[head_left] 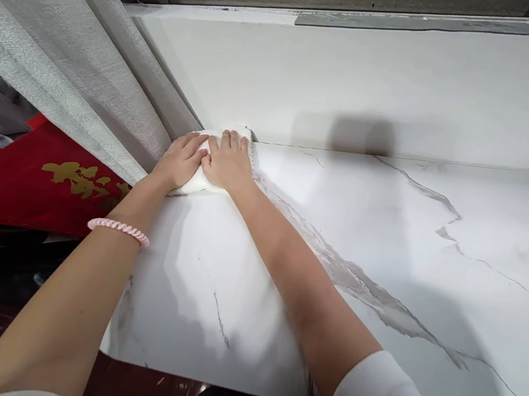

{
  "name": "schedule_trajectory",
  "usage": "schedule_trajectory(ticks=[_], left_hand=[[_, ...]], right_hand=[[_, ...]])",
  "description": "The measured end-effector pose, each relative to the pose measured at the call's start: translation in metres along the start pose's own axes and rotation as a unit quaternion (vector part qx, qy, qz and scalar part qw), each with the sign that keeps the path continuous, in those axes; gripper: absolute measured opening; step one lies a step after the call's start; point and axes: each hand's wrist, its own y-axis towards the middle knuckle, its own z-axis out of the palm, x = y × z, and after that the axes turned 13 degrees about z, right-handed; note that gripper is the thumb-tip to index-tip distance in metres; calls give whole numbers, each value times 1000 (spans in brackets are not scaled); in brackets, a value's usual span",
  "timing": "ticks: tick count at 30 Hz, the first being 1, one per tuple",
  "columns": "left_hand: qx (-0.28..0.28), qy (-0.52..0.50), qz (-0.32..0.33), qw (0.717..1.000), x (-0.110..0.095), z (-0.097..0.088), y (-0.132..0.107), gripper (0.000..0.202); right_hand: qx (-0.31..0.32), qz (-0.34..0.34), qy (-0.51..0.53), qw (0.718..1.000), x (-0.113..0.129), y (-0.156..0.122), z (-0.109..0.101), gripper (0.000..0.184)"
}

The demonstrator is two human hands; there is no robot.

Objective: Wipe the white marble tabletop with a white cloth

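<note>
Both my hands press side by side on a white cloth [194,183] at the far left corner of a white marble counter [386,259]. My left hand [181,158] lies flat on the cloth's left part, fingers stretched out and together. My right hand [228,159] lies flat on its right part, fingers pointing at the back wall. The cloth is mostly hidden under the hands. A pink coiled band [119,228] circles my left wrist.
A grey textured curtain [55,55] hangs along the counter's left edge. A white backsplash [365,80] rises behind, with a window ledge above. Red paper with gold characters [33,186] and grey fabric lie lower left. The dark floor shows below the counter's near edge.
</note>
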Motion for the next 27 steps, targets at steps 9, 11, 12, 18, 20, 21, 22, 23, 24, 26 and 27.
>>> schedule_trajectory(ticks=[9,11,12,18,20,21,22,23,24,26,27], left_hand=[[9,31,-22,999,-40,-9,-63,59],[15,40,-25,999,-57,-11,-87,61],[12,43,-24,999,-66,-11,-101,61],[-19,47,-31,998,-121,-19,-182,59],[-10,52,-48,997,-137,-24,-201,59],[-6,54,-55,997,-144,-26,-208,60],[-2,56,-59,997,-150,-28,-214,61],[0,57,-61,997,-156,-30,-218,62],[1,58,-63,996,-161,-31,-221,62],[-1,58,-67,996,-168,-31,-222,63],[-1,58,-71,996,-171,-30,-221,63]], right_hand=[[13,-36,13,999,9,-56,-7,54],[10,-47,19,999,10,-81,-11,54],[10,-53,24,998,10,-94,-14,54],[32,-92,27,995,14,-175,-34,56],[44,-101,26,994,16,-195,-40,57],[50,-106,27,993,16,-203,-43,57],[57,-109,28,992,17,-210,-46,57],[65,-112,28,991,16,-215,-49,57],[71,-114,28,991,15,-219,-51,57],[78,-117,27,990,12,-225,-55,57],[79,-116,26,990,9,-226,-56,57]])
